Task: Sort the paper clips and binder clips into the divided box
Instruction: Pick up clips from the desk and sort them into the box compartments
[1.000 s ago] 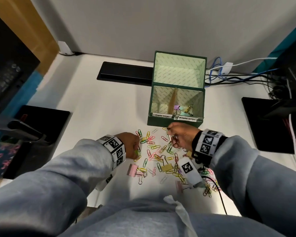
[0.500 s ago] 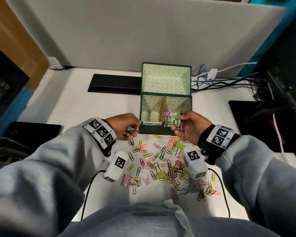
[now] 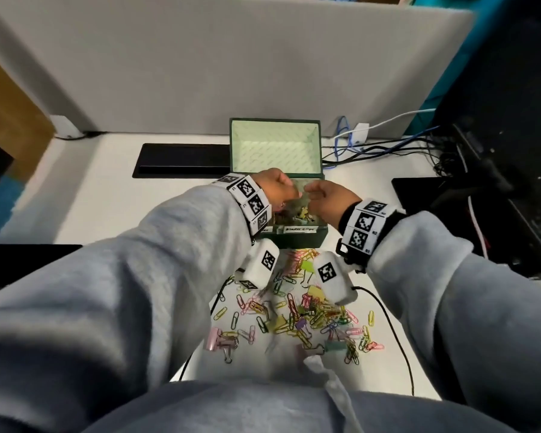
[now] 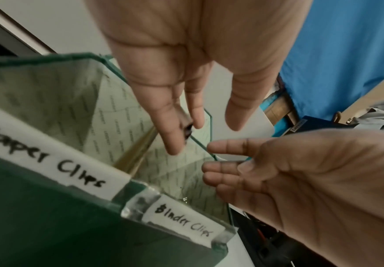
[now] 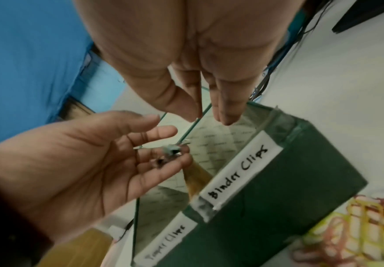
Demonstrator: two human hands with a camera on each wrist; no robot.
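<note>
- While the left hand (image 5: 76, 159) hangs over the box (image 3: 297, 240), it should first come clearly to the side of the divider (image 4: 136, 153) that fits its load, because the fingertips now stand almost above this wall.
- Its fingers are nearly straight and carry some small clips (image 5: 170, 153) on their tips. In the left wrist view one dark piece sits between two fingers. They look like small binder clips, but the blur does not let me be sure.
- If so, they belong behind the "Binder Clips" label (image 4: 184, 224), not behind the "Paper Clips" label (image 4: 49, 155). I would tilt the fingers low inside the box, so nothing bounces over the divider.
- The right hand (image 4: 300, 180) is loosely spread just beside the left one and seems to hold nothing. It should stay out of the falling path.
- The box is dark green with a pale patterned lining, and its lid stands open at the upper centre of the head view. Some clips already lie inside.
- A big pile (image 3: 294, 307) of coloured clips waits on the desk (image 3: 107, 189) at the lower centre of the frame, so most sorting is not yet done.
</note>
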